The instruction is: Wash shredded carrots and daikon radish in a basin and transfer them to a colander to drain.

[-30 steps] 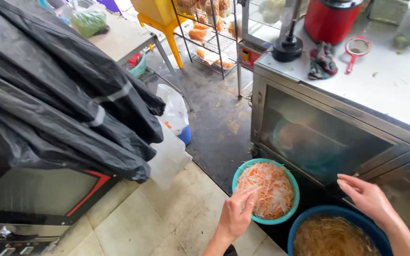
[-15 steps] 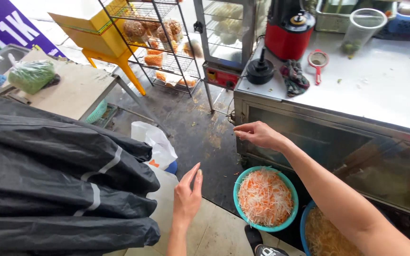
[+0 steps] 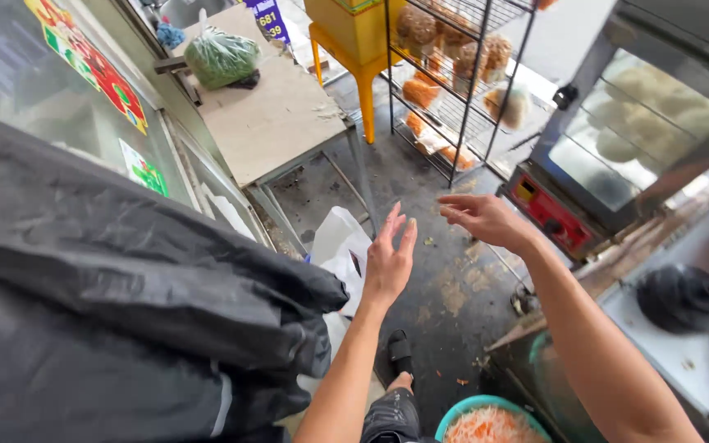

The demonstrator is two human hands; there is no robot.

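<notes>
Both hands are up in the air now, over the dirty concrete floor (image 3: 445,303) and away from the food. The left hand (image 3: 389,261) is raised with its fingers spread and pointing up, gripping nothing; just behind it lies a white plastic bag (image 3: 340,246) on the floor. The right hand (image 3: 486,217) reaches leftward at about the same height, palm turned down, fingers loosely extended and apart — it also pinches nothing.

1 second ago both hands hovered right at the teal bowl of shredded carrot and papaya (image 3: 492,422), and half a second ago they had lifted off it. That bowl now sits at the bottom edge of the view, well below and apart from both hands, so the work at the bowl looks broken off for the moment — the view has swung up too, toward the wire rack of fried snacks (image 3: 453,74) and the glass warming cabinet (image 3: 625,139). A black tarpaulin (image 3: 125,328) fills the left side.
</notes>
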